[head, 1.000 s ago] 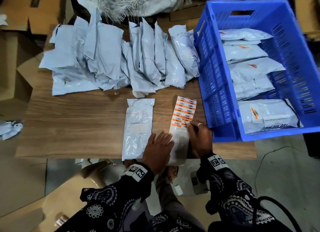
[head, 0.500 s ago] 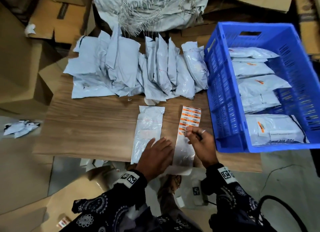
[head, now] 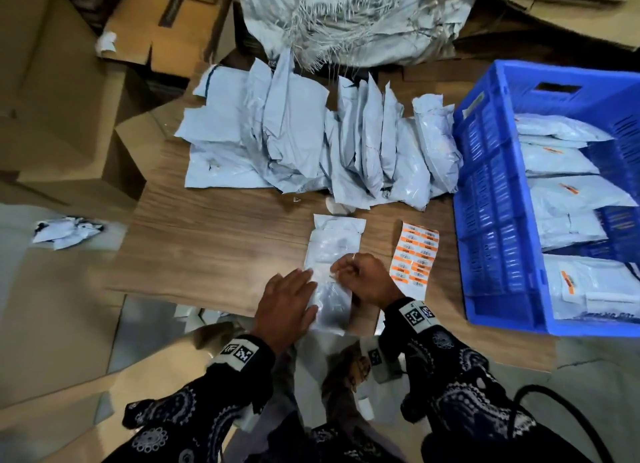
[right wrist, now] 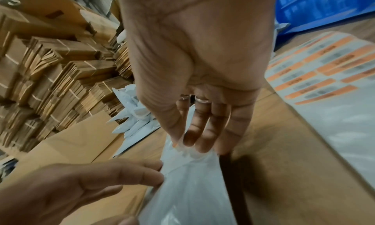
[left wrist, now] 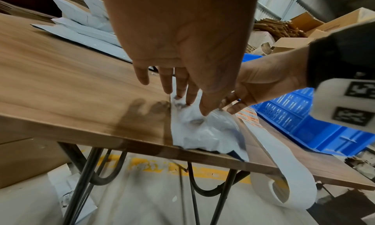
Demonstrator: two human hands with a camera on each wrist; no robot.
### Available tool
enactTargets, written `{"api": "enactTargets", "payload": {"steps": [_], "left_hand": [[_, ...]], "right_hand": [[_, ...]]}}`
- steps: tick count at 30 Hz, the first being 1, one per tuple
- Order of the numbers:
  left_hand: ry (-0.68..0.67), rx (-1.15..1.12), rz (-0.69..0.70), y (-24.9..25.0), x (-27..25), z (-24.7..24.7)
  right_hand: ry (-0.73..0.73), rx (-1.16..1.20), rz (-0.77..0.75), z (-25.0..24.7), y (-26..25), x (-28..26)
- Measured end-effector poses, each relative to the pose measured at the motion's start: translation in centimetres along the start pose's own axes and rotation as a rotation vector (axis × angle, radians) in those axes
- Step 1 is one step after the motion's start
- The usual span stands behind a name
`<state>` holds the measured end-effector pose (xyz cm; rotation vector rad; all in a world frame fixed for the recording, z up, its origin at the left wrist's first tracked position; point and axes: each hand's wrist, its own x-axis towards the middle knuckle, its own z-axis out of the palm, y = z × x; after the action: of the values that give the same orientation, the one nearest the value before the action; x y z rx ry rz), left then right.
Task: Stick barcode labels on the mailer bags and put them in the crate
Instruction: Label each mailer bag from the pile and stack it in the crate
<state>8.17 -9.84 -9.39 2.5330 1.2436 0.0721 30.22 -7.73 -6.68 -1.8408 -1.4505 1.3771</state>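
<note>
- A grey mailer bag (head: 334,251) lies flat at the wooden desk's (head: 214,251) near edge, pressed by the left hand (head: 287,307), fingers straight.
- The right hand (head: 367,279) pinches a small label against the bag.
- The barcode label sheet (head: 415,251) lies between bag and blue crate (head: 491,199) holding labelled bags.

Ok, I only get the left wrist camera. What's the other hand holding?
Observer: In the right wrist view, the right hand seems to pinch a small orange barcode label against the mailer bag.
Operator: And is the blue crate empty?
Observer: No. The head view shows several labelled bags lying inside the blue crate.
</note>
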Motion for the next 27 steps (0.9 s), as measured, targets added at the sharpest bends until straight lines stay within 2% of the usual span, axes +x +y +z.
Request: {"api": "enactTargets", "payload": {"steps": [4, 9, 19, 24, 27], "left_hand": [[0.038, -0.004, 0.026, 0.0, -0.2, -0.2], [0.045, -0.038, 0.043, -0.5, -0.4, -0.2], [-0.101, 0.004, 0.064, -1.5, 0.1, -0.8], [-0.118, 0.010, 0.022, -1.4, 0.7, -1.2], [-0.094, 0.054, 0.045, -1.3, 1.0, -1.1]], "right_hand": [[-0.037, -0.150, -0.028, 0.5, -0.3, 1.6], [-0.082, -0.150, -0.041, 1.1, -0.4, 2.0], [-0.036, -0.203, 0.065, 2.2, -0.2, 3.1], [0.037, -0.367, 0.094, 2.2, -0.2, 2.9], [0.063, -0.360, 0.128, 1.8, 0.5, 2.7]]}}
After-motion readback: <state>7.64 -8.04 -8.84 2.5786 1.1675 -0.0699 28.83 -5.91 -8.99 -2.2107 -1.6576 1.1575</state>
